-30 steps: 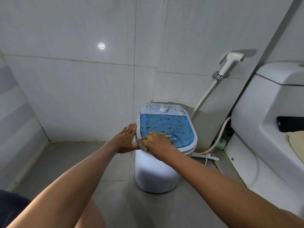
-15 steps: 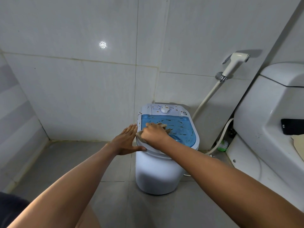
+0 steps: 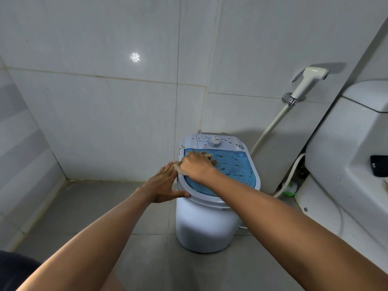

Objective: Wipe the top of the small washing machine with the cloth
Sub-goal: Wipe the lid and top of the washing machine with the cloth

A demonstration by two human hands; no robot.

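The small white washing machine (image 3: 206, 223) stands on the floor near the corner, with a blue see-through lid (image 3: 235, 171) streaked with brown dirt and a white dial (image 3: 215, 141) at the back. My right hand (image 3: 195, 166) presses a tan cloth (image 3: 206, 156) onto the lid's far left part; the cloth's frayed edge shows past my knuckles. My left hand (image 3: 163, 183) lies flat against the machine's left rim, fingers together, thumb on the front edge, holding nothing.
A white toilet (image 3: 346, 164) fills the right side, with a black phone (image 3: 379, 168) on it. A bidet sprayer (image 3: 308, 80) hangs on the tiled wall, its hose (image 3: 270, 127) running down behind the machine. A green brush head (image 3: 290, 187) lies on the floor.
My right hand has slid the cloth from the lid's near left edge up toward the back left, near the control panel. My left hand has stayed on the rim.
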